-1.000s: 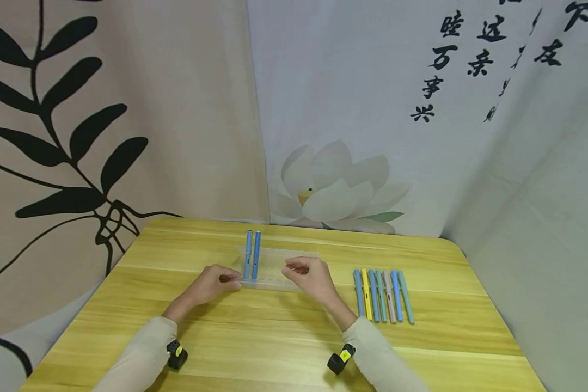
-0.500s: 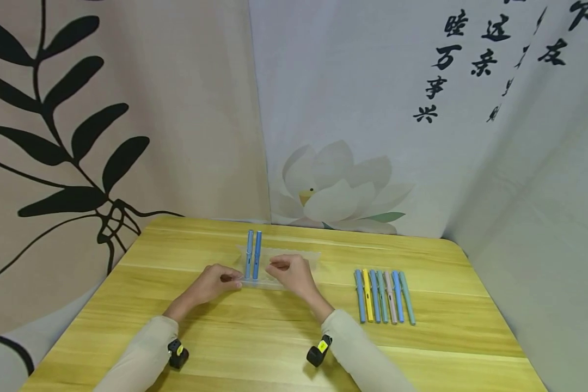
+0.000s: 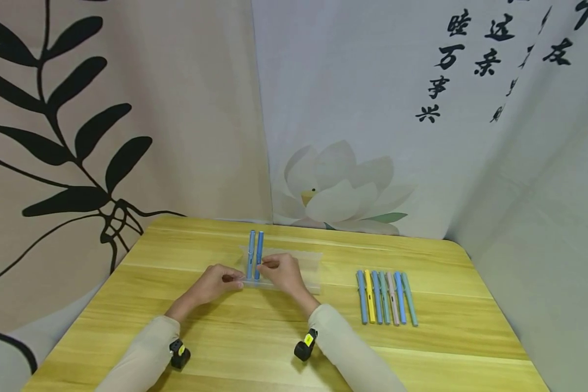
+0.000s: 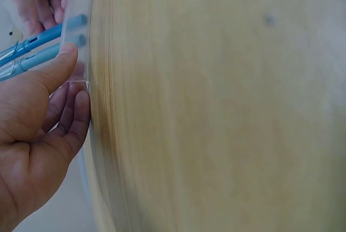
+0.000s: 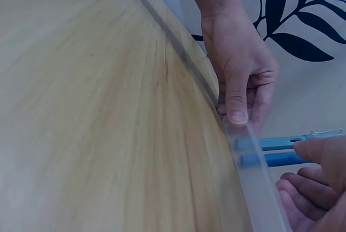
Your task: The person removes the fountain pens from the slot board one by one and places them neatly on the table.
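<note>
Two blue pens (image 3: 251, 255) stand side by side at the left end of a clear plastic holder (image 3: 310, 272), their lower ends behind its front strip. My left hand (image 3: 220, 284) pinches the holder's left end between thumb and fingers, as the left wrist view shows. My right hand (image 3: 283, 272) has its fingertips right at the second, darker blue pen (image 4: 42, 38). Its thumb overlaps the pens in the right wrist view, with the other fingers (image 5: 305, 189) loosely bent below.
On the wooden table (image 3: 255, 343), to the right, lies a row of several pens in blue, green and mauve, with one yellow pen (image 3: 369, 296) among them. A printed curtain (image 3: 353, 98) hangs behind the table.
My right hand has moved left along the holder, from its right part to the second blue pen. The left hand keeps its hold on the left end.
</note>
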Motion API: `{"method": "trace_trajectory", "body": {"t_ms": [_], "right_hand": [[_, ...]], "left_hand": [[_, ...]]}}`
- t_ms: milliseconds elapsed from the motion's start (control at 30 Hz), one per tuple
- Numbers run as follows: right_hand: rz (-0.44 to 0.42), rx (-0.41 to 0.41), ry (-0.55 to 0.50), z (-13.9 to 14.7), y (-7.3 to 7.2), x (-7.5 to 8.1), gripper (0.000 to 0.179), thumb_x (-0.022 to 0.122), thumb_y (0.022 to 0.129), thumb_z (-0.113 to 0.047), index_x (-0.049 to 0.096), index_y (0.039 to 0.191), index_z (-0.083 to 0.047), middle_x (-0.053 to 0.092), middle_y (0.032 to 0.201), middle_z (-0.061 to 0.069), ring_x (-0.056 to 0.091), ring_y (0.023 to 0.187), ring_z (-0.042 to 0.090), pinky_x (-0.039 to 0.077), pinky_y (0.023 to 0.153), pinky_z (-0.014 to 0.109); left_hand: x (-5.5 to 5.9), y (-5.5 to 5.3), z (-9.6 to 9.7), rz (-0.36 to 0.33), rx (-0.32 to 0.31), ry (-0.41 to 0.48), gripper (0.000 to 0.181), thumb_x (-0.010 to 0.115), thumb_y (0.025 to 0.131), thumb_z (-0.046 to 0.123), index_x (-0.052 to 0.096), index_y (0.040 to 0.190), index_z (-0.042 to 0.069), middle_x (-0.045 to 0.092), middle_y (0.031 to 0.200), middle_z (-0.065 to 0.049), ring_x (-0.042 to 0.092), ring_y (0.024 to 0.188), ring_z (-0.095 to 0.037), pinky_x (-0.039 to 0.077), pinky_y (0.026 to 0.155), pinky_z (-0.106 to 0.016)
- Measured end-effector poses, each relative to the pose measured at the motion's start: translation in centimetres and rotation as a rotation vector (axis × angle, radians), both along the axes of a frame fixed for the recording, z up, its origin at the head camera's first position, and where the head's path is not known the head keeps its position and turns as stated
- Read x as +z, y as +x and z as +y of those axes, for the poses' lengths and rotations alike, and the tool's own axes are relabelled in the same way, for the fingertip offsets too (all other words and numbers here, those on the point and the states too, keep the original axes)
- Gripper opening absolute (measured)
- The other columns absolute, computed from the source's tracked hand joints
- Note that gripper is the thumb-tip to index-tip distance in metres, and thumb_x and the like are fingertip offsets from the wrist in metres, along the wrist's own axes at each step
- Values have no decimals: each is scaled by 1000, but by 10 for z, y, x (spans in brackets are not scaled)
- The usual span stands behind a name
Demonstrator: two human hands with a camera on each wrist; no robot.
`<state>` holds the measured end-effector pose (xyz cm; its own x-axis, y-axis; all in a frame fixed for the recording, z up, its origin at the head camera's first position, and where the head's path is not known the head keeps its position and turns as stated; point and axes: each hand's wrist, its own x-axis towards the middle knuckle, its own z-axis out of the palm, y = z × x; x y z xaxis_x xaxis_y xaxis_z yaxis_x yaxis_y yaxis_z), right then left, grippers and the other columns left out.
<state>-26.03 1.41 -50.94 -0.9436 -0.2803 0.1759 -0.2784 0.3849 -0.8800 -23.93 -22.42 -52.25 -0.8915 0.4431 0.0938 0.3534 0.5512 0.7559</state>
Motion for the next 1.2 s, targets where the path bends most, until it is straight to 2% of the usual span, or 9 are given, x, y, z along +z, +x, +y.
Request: {"method": "trace_trajectory", "body": {"t_ms": [500,800,967,1200], "right_hand": [[51,-23,22,-7,-2,-4,18,77,92,-14,80,102,1,79,94,10,75,83,19,60,67,27],[35,-25,1,-5,-2,-7,18,77,92,-14,79,102,0,79,95,9,75,84,17,60,69,26],[13,-30,-20,-4,-2,-4,19,76,93,-15,79,105,-1,79,95,8,74,83,13,59,69,24],[41,-42,-19,-4,-3,6,20,75,95,-18,79,108,-4,79,98,6,75,87,14,60,73,25]], "left_hand": [[-1,-3,2,13,-8,-3,24,71,97,15,76,117,1,77,109,-9,71,96,-18,60,85,-38],[-2,-2,2,12,-16,3,24,70,98,15,75,117,1,77,109,-9,71,97,-19,60,86,-38],[-2,-2,2,4,-5,2,25,71,98,16,76,117,2,77,108,-8,71,96,-18,60,85,-37],[-2,-1,1,11,-3,-8,25,71,98,17,76,117,1,77,109,-8,71,97,-19,60,86,-40]]}}
